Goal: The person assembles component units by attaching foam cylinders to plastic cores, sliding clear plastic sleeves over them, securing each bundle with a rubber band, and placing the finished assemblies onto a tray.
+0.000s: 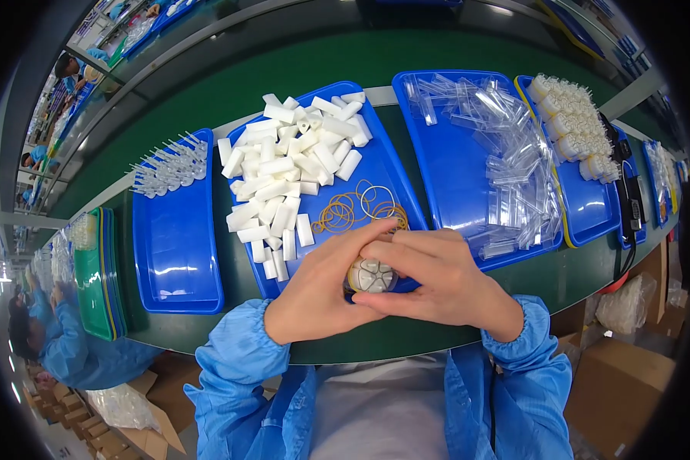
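Observation:
My left hand (314, 282) and my right hand (445, 277) close around a small round bundle (372, 274) at the front edge of the middle blue tray (387, 184). Its top shows several whitish, wedge-like ends packed in a ring; the fingers hide its sides. The thumbs and fingertips of both hands meet around it. Just beyond the fingers, tan rubber bands (337, 215) lie loose in the tray. White foam-like cylinders (291, 153) are heaped over the tray's left and far part.
A blue tray (178, 253) at left holds thin white nozzle-like parts (172, 165). Transparent plastic tubes (514, 169) fill the tray (448, 184) at right. Bundled parts (571, 115) stand in a farther-right tray (590, 218). Stacked green trays (92, 284) stand far left, near a co-worker's blue sleeve (69, 337).

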`<state>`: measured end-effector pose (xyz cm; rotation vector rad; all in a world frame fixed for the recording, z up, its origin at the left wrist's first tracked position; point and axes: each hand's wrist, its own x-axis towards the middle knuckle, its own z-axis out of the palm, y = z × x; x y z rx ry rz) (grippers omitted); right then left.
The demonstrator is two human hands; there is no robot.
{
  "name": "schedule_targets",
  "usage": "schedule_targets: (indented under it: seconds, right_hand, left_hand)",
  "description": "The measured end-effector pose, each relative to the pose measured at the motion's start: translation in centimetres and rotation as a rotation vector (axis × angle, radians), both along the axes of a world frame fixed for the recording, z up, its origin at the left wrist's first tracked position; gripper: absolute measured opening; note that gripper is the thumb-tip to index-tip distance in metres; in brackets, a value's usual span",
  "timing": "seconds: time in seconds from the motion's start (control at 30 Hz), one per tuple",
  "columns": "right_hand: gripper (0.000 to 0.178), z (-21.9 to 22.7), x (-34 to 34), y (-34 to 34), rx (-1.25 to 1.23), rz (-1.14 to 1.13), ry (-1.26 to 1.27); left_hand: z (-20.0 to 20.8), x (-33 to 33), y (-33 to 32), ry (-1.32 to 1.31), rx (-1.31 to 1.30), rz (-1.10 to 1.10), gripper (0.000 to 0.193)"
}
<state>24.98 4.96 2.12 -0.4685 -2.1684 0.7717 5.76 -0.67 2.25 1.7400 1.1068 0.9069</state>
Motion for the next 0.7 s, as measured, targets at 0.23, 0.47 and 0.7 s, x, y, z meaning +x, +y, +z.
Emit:
schedule_targets:
  seconds: [0.23,0.47,0.7]
  right_hand:
    - [0.041,-0.6,-0.9,-0.6,0.044,-0.023,0.031]
    - [0.036,-0.1,-0.2,-0.5,-0.091,-0.009,0.034]
    - [0.039,-1.0,-0.7,-0.6,-0.04,-0.055,0.079]
  left_hand:
    - [-2.4,0.5,0.4,0.01,0.098,0.038,0.048]
    - [-2.7,0.0,0.8,0.095,0.218,0.029,0.041]
    - [-2.4,0.0,0.1,0.042,0.256,0.086,0.046]
